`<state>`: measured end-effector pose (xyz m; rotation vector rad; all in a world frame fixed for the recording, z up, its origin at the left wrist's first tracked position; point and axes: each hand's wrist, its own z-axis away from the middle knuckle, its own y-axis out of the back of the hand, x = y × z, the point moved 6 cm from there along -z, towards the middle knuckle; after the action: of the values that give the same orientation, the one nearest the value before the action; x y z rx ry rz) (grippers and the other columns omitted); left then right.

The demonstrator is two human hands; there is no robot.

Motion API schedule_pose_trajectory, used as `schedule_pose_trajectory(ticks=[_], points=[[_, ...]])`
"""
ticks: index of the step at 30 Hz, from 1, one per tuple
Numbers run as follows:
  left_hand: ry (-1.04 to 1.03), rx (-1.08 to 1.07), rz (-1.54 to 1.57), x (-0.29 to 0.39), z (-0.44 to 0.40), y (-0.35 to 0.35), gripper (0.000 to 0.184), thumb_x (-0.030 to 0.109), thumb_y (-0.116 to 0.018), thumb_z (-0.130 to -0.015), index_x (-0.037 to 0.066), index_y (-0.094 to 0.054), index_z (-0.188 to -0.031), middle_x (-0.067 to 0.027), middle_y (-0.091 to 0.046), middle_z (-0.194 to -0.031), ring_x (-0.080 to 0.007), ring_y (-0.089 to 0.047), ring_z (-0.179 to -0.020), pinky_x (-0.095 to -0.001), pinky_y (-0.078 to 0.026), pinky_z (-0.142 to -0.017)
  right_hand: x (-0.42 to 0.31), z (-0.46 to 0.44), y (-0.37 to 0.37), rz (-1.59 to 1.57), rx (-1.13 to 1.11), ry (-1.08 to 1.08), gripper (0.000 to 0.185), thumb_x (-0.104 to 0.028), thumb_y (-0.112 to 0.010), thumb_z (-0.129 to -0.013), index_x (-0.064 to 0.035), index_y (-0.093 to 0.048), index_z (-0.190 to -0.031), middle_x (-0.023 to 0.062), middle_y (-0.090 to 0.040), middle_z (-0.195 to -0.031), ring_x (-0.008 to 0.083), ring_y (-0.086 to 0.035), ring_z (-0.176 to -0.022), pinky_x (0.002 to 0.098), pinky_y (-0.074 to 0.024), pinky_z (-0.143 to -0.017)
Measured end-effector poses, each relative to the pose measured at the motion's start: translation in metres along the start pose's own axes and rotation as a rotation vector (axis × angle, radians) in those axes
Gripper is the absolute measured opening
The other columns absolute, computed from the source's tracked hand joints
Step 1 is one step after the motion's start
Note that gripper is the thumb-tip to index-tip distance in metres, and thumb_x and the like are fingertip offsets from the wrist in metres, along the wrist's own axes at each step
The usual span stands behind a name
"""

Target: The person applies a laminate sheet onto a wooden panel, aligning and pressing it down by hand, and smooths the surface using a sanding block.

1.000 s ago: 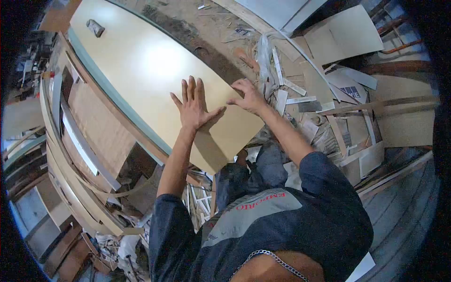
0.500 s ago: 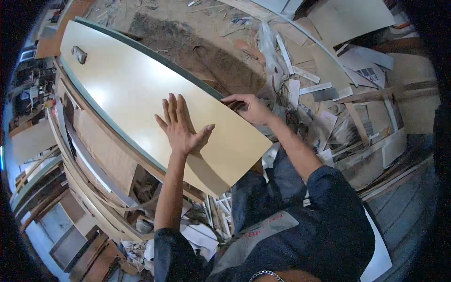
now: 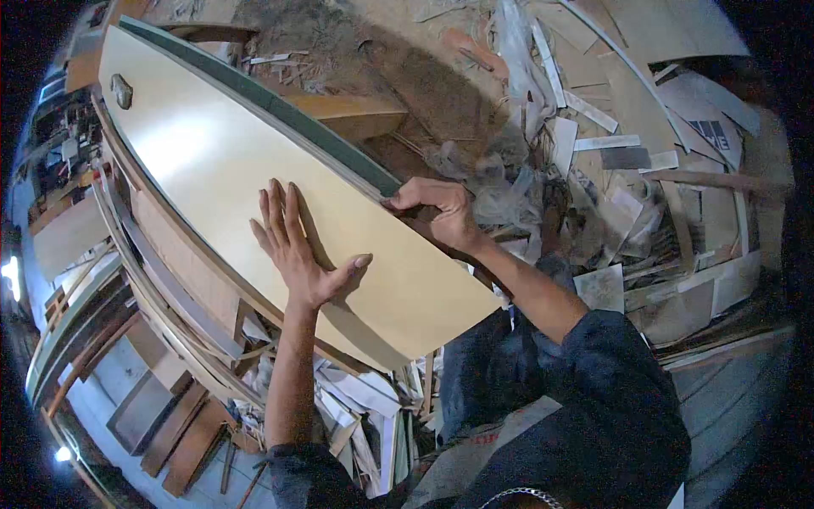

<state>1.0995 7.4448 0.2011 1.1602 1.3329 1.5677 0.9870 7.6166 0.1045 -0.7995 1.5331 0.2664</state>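
A long cream panel (image 3: 407, 288) with a glossy face lies across the work support. My left hand (image 3: 297, 254) rests flat on it with fingers spread and thumb out to the side. At the panel's right long edge, my right hand (image 3: 437, 212) is closed, thumb and curled forefinger pinched on the edge; whether a small piece sits between them is hidden. A dark green board (image 3: 280, 106) runs under the panel and shows along that edge, ending near my right fingertips. A small dark, stone-like lump (image 3: 122, 92) sits on the panel's far end.
Curved wooden strips and boards (image 3: 161, 288) are stacked to the left. Offcuts and clear plastic sheeting (image 3: 509, 191) litter the floor on the right. Narrow scraps (image 3: 365, 416) lie below the panel's near end. Larger flat sheets (image 3: 678, 30) are at the upper right.
The view has shifted, and more of the green board shows. My right fingers, stretched along the edge before, have curled into a pinch there. My left hand stays flat on the panel.
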Motion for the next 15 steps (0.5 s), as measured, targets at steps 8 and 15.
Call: schedule_pose_trajectory(ticks=[8, 15], points=[[-0.033, 0.022, 0.068, -0.009, 0.001, -0.005, 0.130, 0.084, -0.067, -0.063, 0.007, -0.026, -0.159, -0.0212, -0.021, -0.165, -0.0389, -0.012, -0.155, -0.0644, -0.003, -0.118, 0.012, 0.001, -0.002, -0.056, -0.065, 0.099, 0.026, -0.014, -0.086, -0.078, -0.0052, -0.073, -0.099, 0.0083, -0.074, -0.096, 0.0204, -0.072, -0.089, 0.0329, -0.0565, -0.079], [-0.025, 0.042, 0.128, -0.010, 0.001, -0.007, 0.123, 0.082, -0.065, -0.068, 0.004, -0.030, -0.157, -0.0257, -0.023, -0.163, -0.0430, -0.017, -0.152, -0.0620, -0.008, -0.119, 0.009, -0.007, 0.001, -0.106, -0.103, 0.035, 0.036, -0.023, -0.084, -0.082, -0.0095, -0.075, -0.114, 0.0086, -0.074, -0.100, 0.0236, -0.072, -0.094, 0.0340, -0.0562, -0.084]])
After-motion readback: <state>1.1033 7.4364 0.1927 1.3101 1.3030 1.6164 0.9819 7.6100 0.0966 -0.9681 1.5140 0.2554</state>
